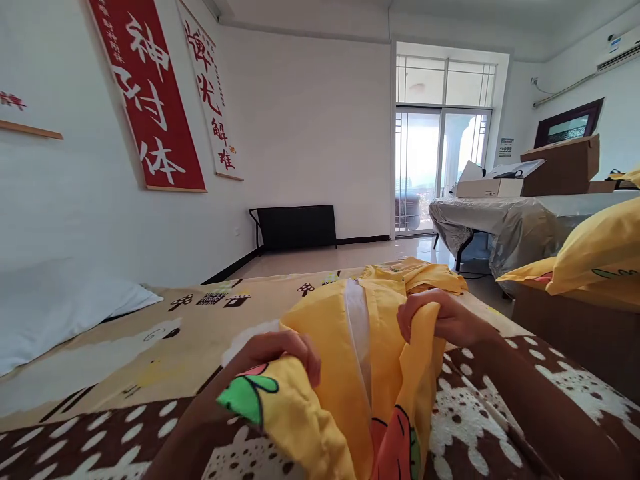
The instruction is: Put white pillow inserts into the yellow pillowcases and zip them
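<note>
A yellow pillowcase (323,327) printed with red and green fruit shapes lies in front of me on the bed. Down its middle runs an open slit, where a white inner piece (357,313) shows, perhaps a pillow. My left hand (285,350) is closed on the pillowcase's left flap, folding it outward. On the other side, my right hand (433,312) pinches a bunched strip of the same cloth. Just beyond my right hand rests a crumpled yellow cloth (425,275). The pillowcase's near end runs out of view.
Under it all is a brown and beige patterned blanket (200,340). A white pillow (65,303) lies at left. Yellow pillows (600,247) sit on a brown box (565,340) at right. Behind stands a plastic-covered table (510,213) with cardboard boxes (565,163). A folded black table (300,227) leans by the wall.
</note>
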Available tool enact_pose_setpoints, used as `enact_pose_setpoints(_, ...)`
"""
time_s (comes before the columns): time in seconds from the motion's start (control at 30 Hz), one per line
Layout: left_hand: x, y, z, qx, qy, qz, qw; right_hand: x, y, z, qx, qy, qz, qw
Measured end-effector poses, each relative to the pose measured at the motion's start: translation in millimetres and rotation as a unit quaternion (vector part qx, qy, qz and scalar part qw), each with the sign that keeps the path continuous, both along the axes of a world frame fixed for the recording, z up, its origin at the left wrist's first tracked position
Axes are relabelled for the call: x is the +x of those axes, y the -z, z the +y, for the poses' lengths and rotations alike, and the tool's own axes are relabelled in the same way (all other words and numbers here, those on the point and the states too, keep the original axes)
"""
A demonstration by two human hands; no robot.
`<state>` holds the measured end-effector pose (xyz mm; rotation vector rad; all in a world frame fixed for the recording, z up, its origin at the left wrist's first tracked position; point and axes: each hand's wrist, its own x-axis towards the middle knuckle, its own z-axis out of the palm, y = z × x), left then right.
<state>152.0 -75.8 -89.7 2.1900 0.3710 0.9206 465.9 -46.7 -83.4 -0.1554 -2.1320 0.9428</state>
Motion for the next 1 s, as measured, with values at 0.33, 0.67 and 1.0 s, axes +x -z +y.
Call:
enact_pose_setpoints(0.33,58.7,17.8,12.3,-0.063,-0.088,-0.125,0.986,-69.3,7.7,-0.7,-0.023,0.061,-0.006,0.998)
enact_pose_setpoints(0.67,55.0,7.4,10.6,0.053,-0.278,-0.063,0.957,-91.8,13.0,18.6,0.060,0.137,0.093,0.984)
enact_pose_setpoints(1.0,26.6,-11.0,11.8,0.212,-0.438,0.106,0.867,-109.9,1.3,33.9,-0.005,-0.124,-0.070,0.990)
